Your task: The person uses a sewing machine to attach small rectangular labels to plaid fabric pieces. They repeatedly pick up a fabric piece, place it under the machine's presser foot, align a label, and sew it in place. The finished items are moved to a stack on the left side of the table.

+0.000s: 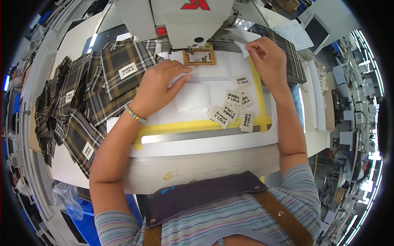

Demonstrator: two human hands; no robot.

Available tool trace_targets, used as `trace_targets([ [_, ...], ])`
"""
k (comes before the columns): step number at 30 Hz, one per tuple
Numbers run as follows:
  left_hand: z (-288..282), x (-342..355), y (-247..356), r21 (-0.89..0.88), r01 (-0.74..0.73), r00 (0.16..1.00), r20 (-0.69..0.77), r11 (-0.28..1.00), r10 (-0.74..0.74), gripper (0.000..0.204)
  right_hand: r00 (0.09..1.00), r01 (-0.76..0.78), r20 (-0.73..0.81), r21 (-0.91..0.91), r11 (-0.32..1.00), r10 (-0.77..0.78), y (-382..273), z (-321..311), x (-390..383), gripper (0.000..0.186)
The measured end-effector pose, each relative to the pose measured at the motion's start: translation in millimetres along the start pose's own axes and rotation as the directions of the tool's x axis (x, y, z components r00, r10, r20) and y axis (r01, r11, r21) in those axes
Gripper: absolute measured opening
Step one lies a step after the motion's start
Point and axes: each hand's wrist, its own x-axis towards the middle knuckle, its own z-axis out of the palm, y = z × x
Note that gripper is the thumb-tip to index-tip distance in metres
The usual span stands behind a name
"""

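My left hand (162,84), a beaded bracelet at its wrist, lies with fingers stretched and thumb apart beside the amber-framed clamp (188,59) under the sewing machine head (193,24). It holds nothing. Over at the right, my right hand (269,61) is raised with fingertips pinched at the edge of a thin white sheet (241,46). Several white labels with dark lettering (233,97) lie loosely overlapped on the work plate, below and left of that hand. A white padded-looking piece (193,98) rests just right of my left forearm.
Plaid fabric pieces (123,82) with labels on them are heaped at the left. More folded plaid fabric (289,61) is stacked at the right, behind my right hand. Yellow tape (184,126) borders the plate. A dark screen (316,33) stands at the far right.
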Motion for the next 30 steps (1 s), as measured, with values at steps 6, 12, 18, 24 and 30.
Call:
trace_targets([
  [6,1,-1,1,0.077,-0.04,0.997,0.07,0.996,0.034,0.016,0.936,0.275,0.221,0.029,0.961,-0.274,13,25,-19,0.004],
  [12,4,-2,2,0.079,-0.072,0.995,0.078,0.994,0.066,0.016,0.662,0.749,0.137,-0.097,0.655,-0.737,5,46,-17,0.009],
  [18,2,0,3,0.08,-0.096,0.992,0.089,0.992,0.089,0.015,0.561,0.828,0.098,-0.089,0.554,-0.822,2,57,-9,0.013],
  [24,1,-1,3,0.096,-0.093,0.991,0.11,0.991,0.082,0.015,0.635,0.771,0.153,-0.185,0.609,-0.758,-6,54,-15,0.008],
  [30,3,-2,1,0.087,-0.1,0.988,0.128,0.991,0.089,0.015,0.701,0.711,0.184,-0.262,0.653,-0.689,-6,52,-29,0.011],
])
